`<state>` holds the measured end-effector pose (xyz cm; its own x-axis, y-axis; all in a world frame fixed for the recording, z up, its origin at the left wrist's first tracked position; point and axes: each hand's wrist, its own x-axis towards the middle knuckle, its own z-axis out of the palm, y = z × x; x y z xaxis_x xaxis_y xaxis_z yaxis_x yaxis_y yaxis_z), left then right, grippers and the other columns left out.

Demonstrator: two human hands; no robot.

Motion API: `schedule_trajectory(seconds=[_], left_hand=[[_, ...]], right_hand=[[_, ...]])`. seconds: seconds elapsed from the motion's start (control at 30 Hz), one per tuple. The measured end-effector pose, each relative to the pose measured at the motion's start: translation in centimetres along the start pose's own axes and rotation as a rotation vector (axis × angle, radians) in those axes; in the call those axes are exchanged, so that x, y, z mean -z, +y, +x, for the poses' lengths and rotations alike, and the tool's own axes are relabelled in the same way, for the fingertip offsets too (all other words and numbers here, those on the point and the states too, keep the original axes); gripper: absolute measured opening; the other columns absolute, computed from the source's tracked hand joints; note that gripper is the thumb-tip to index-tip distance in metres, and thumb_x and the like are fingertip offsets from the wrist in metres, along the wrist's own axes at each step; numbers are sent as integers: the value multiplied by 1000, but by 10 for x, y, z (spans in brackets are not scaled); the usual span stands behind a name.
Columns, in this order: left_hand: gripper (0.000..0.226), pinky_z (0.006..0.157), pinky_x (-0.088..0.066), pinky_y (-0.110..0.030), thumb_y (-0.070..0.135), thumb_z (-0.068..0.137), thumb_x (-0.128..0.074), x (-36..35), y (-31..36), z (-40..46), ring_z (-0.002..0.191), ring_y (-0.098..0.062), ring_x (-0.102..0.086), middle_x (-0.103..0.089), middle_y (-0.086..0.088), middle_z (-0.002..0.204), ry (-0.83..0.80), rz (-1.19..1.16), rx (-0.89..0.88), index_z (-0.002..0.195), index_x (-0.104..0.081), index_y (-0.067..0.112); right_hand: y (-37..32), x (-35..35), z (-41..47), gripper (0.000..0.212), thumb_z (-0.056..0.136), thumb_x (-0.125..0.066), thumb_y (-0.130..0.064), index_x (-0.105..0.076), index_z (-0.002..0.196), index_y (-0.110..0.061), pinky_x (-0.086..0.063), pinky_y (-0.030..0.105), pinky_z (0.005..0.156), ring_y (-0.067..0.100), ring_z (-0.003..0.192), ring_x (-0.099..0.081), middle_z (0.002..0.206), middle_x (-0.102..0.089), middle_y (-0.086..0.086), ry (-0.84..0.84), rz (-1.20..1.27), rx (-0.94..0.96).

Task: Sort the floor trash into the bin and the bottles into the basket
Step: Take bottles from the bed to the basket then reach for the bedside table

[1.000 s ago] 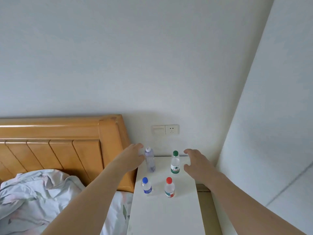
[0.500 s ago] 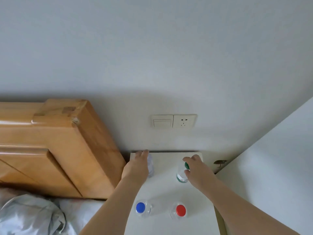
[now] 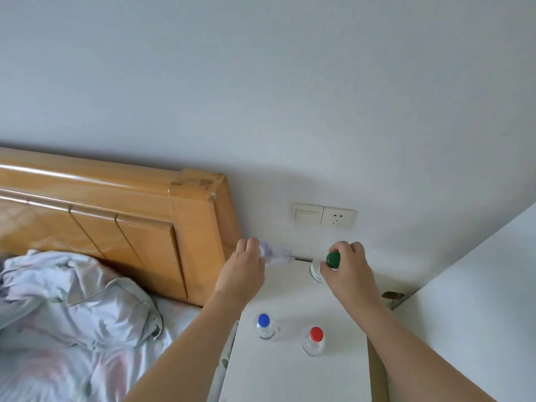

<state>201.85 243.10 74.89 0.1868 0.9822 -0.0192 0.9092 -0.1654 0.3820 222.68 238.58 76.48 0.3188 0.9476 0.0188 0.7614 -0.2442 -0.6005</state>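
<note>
Gripping two bottles at once

Both rear bottles on the nightstand point(image 3: 293, 372) are gripped near their tops, probably for lifting together: the left hand point(image 3: 242, 274) is curled round the white-capped bottle point(image 3: 275, 253), the right hand point(image 3: 346, 271) round the green-capped bottle point(image 3: 332, 259). Nearer than the fingers, the blue-capped bottle point(image 3: 264, 326) and red-capped bottle point(image 3: 314, 340) stand untouched. No basket or bin is seen.

Your left hand point(image 3: 242, 275) grips a clear bottle with a white cap point(image 3: 274, 254) and a pale lilac tint; your right hand point(image 3: 349, 271) holds a clear bottle with a dark green cap point(image 3: 332, 259). Before you on the plain white nightstand point(image 3: 295, 372) stand two clear bottles, one blue-capped point(image 3: 264, 326), one red-capped point(image 3: 314, 340). The headboard point(image 3: 130, 224) is honey-orange wood; the bedding point(image 3: 78, 311) is pale grey-white with faint pink and green floral print. The wall switch plate point(image 3: 323, 215) is cream.
</note>
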Motion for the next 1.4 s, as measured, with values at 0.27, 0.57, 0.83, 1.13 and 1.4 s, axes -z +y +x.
schedule_trajectory(seconds=[0.27, 0.57, 0.83, 1.13, 1.4], left_hand=[[28, 70, -48, -32, 36, 97, -47, 156, 0, -177, 88, -18, -57, -52, 5, 110, 332, -104, 214, 120, -48, 20], [32, 84, -45, -35, 36, 96, -49, 253, -94, -468, 106, -26, -57, -55, -3, 120, 566, 54, 698, 121, -50, 17], [26, 83, -47, -35, 32, 94, -50, 282, -143, -788, 100, -27, -59, -55, -4, 108, 760, 131, 1034, 112, -54, 14], [10, 83, -45, -34, 22, 91, -50, 280, -152, -1111, 94, -23, -55, -52, -2, 104, 839, 144, 1308, 101, -53, 19], [15, 80, -45, -35, 25, 93, -51, 273, -173, -1278, 94, -24, -55, -49, 0, 108, 864, 135, 1488, 107, -53, 18]], right_hand=[[-128, 46, -109, 25, 82, -68, -27, -53, 100, -18, -39, 25, 60, 21, 69, -53, 100, -45, 1, 11, 182, 358], [-279, 11, -313, 28, 85, -62, -31, -55, 108, -17, -44, 30, 72, 20, 84, -51, 110, -45, 5, -358, 307, 706], [-373, -23, -604, 25, 82, -65, -27, -54, 95, -9, -38, 29, 65, 21, 79, -45, 106, -48, 11, -591, 319, 1060], [-402, -34, -922, 26, 85, -64, -23, -59, 108, -11, -41, 26, 72, 19, 81, -48, 108, -45, 6, -880, 359, 1263], [-426, -48, -1101, 22, 85, -65, -25, -57, 104, -18, -48, 32, 73, 21, 83, -53, 107, -44, 2, -1024, 365, 1373]])
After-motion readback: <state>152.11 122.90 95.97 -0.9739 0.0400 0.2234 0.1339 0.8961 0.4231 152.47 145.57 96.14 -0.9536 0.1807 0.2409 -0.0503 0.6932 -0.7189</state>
